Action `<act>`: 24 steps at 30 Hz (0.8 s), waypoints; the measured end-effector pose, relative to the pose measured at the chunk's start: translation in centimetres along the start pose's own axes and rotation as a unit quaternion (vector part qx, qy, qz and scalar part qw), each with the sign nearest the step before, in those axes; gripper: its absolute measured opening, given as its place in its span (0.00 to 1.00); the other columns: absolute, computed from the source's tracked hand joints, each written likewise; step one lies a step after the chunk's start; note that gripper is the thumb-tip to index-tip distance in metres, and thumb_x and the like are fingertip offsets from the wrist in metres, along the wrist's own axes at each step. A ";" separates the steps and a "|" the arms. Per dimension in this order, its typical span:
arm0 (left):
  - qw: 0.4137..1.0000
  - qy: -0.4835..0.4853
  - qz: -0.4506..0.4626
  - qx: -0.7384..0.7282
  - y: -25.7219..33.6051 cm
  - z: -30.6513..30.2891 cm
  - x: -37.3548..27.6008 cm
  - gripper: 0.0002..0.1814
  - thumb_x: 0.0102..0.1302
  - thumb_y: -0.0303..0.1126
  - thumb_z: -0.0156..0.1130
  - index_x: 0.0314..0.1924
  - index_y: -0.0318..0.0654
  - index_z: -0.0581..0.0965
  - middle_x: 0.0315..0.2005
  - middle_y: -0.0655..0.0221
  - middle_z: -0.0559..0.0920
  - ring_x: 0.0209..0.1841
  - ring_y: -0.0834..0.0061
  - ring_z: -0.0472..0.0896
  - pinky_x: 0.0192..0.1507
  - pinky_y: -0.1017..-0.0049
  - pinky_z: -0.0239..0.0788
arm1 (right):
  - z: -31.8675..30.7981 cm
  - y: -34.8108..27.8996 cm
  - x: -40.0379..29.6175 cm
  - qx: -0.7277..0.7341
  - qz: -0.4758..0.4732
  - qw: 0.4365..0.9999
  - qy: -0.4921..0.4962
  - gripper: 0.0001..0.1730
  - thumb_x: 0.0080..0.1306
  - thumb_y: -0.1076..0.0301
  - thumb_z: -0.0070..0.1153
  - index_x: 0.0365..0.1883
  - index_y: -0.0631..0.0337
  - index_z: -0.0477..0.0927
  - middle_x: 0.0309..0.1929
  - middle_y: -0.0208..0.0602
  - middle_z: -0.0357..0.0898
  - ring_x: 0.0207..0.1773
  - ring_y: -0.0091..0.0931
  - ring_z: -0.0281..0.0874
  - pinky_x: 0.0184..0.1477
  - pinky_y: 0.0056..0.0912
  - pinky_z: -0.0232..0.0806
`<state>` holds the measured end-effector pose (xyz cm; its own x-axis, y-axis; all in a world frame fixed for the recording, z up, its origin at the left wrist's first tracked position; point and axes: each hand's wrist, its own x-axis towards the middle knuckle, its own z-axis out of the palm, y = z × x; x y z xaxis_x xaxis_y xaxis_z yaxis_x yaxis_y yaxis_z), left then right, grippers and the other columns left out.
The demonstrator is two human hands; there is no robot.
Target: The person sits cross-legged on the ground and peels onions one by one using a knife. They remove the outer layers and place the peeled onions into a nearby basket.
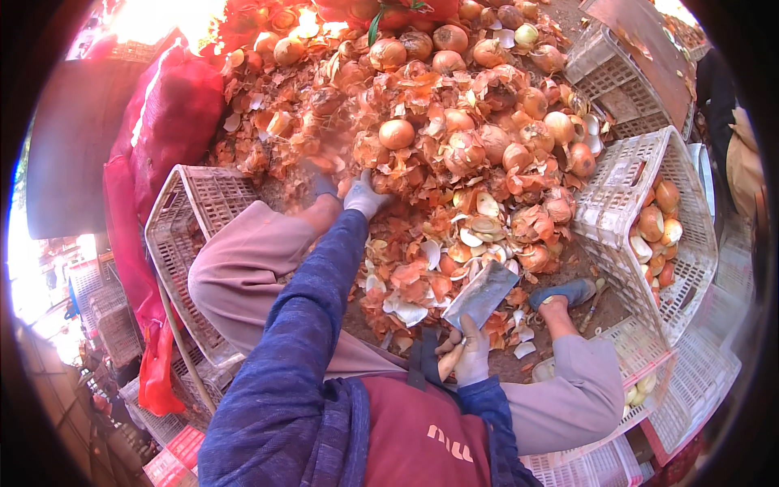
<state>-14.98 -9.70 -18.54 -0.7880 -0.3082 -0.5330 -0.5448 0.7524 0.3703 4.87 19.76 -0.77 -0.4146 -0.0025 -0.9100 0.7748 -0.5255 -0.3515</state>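
Note:
My left hand [364, 193], in a pale glove, reaches into the near side of a big heap of onions and loose skins; its fingers are spread at the skins, and whether they touch an onion cannot be told. A single round onion [396, 134] lies on the heap just beyond it. In my right hand [471, 356], gloved with bare fingertips, is the wooden handle of a cleaver; its broad, smeared blade [482, 294] points up and right over onion peels. White, thick onion layers [406, 309] lie left of the blade.
A plastic crate [633, 243] holding onions stands tilted at right, with another crate [627, 79] behind it. At left are an open crate [201, 201] and a full red mesh sack [176, 109]. More crates stand lower right. Part of a person [718, 91] shows at the right rim.

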 end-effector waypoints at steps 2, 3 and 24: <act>0.999 -0.028 0.013 0.011 1.2 -0.6 -1.2 0.48 0.47 0.51 0.72 0.67 0.45 0.64 0.57 0.49 0.74 0.58 0.53 0.75 0.60 0.63 0.67 | 0.4 0.2 0.1 0.006 0.004 1.000 -0.006 0.14 0.69 0.58 0.53 0.33 0.60 0.70 0.19 0.29 0.67 0.16 0.27 0.70 0.21 0.34 0.72; 0.999 -0.041 0.020 0.015 1.7 -0.8 -1.8 0.48 0.47 0.52 0.71 0.67 0.46 0.64 0.57 0.49 0.73 0.58 0.53 0.75 0.59 0.63 0.67 | 0.4 0.1 0.2 0.008 0.008 1.000 -0.012 0.14 0.69 0.58 0.53 0.33 0.60 0.70 0.19 0.29 0.67 0.16 0.27 0.70 0.21 0.34 0.72; 0.804 -0.452 0.148 -0.357 9.8 0.0 -14.5 0.37 0.50 0.30 0.74 0.60 0.37 0.68 0.49 0.68 0.74 0.49 0.78 0.74 0.51 0.76 0.69 | 0.2 -0.8 0.2 0.033 -0.061 0.996 0.052 0.18 0.67 0.55 0.56 0.29 0.60 0.70 0.17 0.32 0.66 0.13 0.30 0.68 0.16 0.36 0.68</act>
<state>-8.92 2.18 -7.20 -0.5580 0.6155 -0.5566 -0.6518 0.0901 0.7530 4.06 19.96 -0.62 -0.4484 0.1511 -0.8810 0.6873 -0.5719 -0.4479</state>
